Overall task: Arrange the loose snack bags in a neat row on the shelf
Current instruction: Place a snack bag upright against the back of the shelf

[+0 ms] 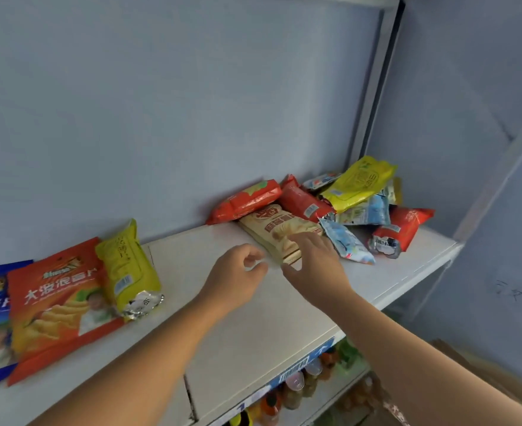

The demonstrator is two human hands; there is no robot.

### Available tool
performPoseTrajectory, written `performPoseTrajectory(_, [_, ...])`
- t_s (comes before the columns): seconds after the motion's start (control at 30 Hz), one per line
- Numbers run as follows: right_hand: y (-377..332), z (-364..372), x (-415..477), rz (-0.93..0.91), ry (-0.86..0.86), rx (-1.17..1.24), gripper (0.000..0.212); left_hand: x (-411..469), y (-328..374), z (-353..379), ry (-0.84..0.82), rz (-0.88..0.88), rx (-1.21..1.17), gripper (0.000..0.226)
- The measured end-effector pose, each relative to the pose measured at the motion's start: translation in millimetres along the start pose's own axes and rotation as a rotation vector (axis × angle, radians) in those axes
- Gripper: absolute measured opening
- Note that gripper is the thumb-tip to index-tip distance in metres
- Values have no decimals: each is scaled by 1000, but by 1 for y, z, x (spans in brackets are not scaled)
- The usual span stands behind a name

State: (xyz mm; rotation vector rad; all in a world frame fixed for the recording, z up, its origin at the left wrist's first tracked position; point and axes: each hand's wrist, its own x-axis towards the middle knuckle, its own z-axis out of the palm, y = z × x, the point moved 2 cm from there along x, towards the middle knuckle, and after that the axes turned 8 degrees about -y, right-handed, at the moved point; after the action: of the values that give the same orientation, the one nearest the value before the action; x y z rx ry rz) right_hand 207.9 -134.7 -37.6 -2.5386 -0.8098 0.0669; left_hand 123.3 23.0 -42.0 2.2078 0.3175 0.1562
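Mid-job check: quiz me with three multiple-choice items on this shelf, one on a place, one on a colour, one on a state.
1. Where does the beige bag lie on the shelf?
A) at the near-left edge of the pile on the right
B) in the row at the left
C) alone against the back wall

2. What colour is the topmost bag of the pile?
A) blue
B) yellow
C) beige

3. What does the left hand hold?
A) the beige bag
B) a red bag
C) nothing

Key:
1 A, it lies at the pile's front, under the fingers of the right hand.
2 B, its wrapper is yellow.
3 C, its loosely curled fingers enclose nothing.
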Motion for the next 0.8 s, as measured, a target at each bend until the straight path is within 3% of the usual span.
performPoseTrajectory(0.3, [33,21,77,-59,-137,-284,76,33,-19,15,7,-140,-51,12])
performPoseTrajectory(0.43, [34,7,89,-106,-59,-231,65,42,-23,9,33,-163,-65,11])
performPoseTrajectory(0.5, [35,-5,89,-135,39,-83,59,48,-20,8,47,-168,-97,7])
performPoseTrajectory(0.6, [37,-28,84,-127,182,328,39,56,-9,7,44,-150,-213,8])
performPoseTrajectory(0.7, [34,-48,72,-3,217,824,22,61,8,5,26,-138,-372,22])
performPoseTrajectory(0.8, [33,-49,57,160,196,1278,19,62,28,4,-47,-157,-623,43])
